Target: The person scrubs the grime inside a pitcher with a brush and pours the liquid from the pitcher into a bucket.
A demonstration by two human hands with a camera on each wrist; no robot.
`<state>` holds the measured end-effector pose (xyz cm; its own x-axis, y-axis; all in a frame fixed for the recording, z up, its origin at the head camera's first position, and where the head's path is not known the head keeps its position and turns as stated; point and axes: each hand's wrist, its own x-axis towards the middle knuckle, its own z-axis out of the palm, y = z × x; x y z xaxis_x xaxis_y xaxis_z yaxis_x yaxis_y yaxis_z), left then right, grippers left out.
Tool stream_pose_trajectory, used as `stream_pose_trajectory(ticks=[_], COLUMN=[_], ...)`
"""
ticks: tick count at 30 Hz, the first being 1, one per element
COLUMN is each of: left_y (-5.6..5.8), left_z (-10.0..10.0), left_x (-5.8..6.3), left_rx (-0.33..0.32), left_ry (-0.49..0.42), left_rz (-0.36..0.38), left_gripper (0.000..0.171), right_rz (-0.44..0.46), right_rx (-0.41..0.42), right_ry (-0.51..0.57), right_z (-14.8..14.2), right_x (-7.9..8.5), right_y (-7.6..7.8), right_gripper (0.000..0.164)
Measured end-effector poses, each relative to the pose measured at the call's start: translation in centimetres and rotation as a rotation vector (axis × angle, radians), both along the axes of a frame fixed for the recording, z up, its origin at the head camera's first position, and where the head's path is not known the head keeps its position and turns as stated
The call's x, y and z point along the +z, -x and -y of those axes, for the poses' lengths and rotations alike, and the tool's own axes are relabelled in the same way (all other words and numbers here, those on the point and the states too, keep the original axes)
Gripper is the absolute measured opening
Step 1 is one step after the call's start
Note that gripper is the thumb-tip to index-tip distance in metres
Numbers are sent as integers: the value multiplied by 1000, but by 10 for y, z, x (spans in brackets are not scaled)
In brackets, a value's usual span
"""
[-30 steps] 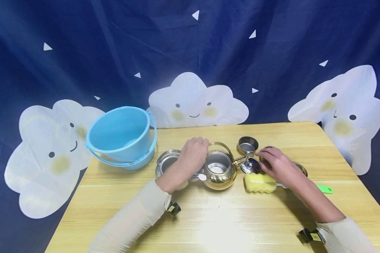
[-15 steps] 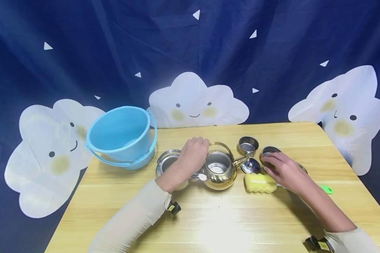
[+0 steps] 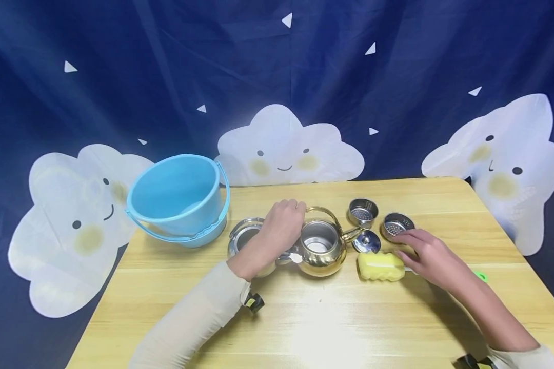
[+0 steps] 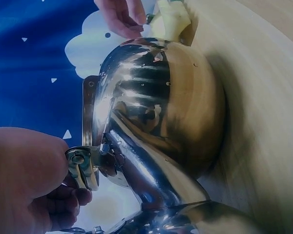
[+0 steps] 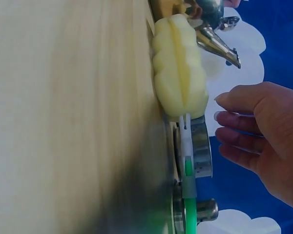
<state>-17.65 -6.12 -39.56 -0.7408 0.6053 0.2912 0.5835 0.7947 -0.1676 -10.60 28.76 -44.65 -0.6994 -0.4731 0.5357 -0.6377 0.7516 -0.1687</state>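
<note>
My left hand [image 3: 281, 225] grips the arched handle of the gold kettle [image 3: 321, 264], which has no lid on. In the left wrist view, the thumb and fingers curl around the handle's end [image 4: 83, 165]. The silver kettle [image 3: 233, 246] stands to the left, partly behind my left hand, its spout [image 4: 146, 170] pointing at the gold one. My right hand [image 3: 436, 256] hovers with loose fingers and holds nothing. Below it lies a sponge brush with a yellow head [image 3: 380, 266] and green handle [image 5: 190, 214]. Just beyond its fingertips sits a perforated strainer cup [image 3: 397, 224].
A second strainer cup [image 3: 363, 210] and a shiny lid [image 3: 367, 241] stand right of the gold kettle's spout. Another lid with a knob [image 5: 207, 210] shows by the brush handle. A light blue bucket [image 3: 180, 225] stands at the back left of the wooden table [image 3: 175, 328].
My right hand has let go of the strainer cup and drawn back right and toward the front, uncovering it. My left hand has stayed on the kettle handle.
</note>
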Motion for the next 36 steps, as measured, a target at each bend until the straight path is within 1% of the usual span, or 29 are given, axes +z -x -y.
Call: stream_pose_trajectory(ticks=[5, 9, 10, 13, 14, 16, 19, 22, 23, 30, 36], left_y=[0, 0, 0, 0, 0, 1, 1, 1, 1, 1, 2], left_z=[0, 0, 0, 0, 0, 0, 0, 0, 0, 0, 0], left_x=[0, 0, 0, 0, 0, -1, -1, -1, -1, -1, -1], left_rx=[-2, -2, 0, 3, 3, 2, 0, 1, 2, 8, 3], left_ry=[0, 5, 7, 11, 10, 11, 7, 11, 14, 18, 10], left_rz=[0, -1, -1, -1, -1, -5, -5, -4, -3, 2, -4], left_gripper=[10, 10, 9, 9, 9, 9, 8, 7, 7, 5, 4], right_rz=[3, 25, 25, 21, 20, 19, 33, 49, 55, 105, 69], right_rx=[-2, -16, -13, -3, 1, 5, -11, -30, -32, -24, 0], right_ry=[-2, 0, 2, 11, 15, 13, -9, -45, -54, -100, -103], right_z=[-5, -9, -10, -14, -15, -18, -20, -21, -21, -25, -28], right_x=[-6, -8, -8, -9, -9, -10, -10, -9, -10, -14, -18], right_y=[-4, -8, -9, -11, -11, -13, -15, -18, -18, -20, -21], right_gripper=[43, 45, 42, 26, 24, 27, 29, 42, 43, 41, 44])
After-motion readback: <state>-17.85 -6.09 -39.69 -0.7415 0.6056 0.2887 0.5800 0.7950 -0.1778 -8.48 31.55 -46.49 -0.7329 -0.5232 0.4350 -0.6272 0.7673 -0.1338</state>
